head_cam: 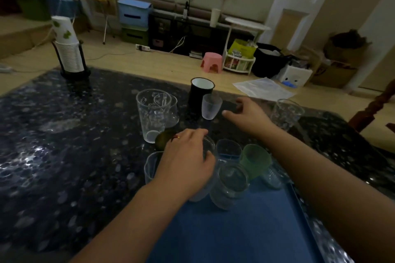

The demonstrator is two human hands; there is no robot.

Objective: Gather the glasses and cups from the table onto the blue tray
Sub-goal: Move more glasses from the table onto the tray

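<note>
We look down on a dark speckled surface [64, 156] carrying the blue tray [235, 230] at its near edge. Our left hand [188, 162] curls over the rim of a clear glass [208, 147] at the tray's far end, fingers bent around it. Our right hand [249, 113] hovers above the surface with fingers loosely spread, holding nothing, just beside a small frosted cup [211, 106]. On the tray stand a green cup [255, 161] and a clear jar-like glass [232, 186]. Off the tray remain a black mug [201, 94], a tall clear tumbler [152, 113] and a patterned glass [286, 113] at far right.
</note>
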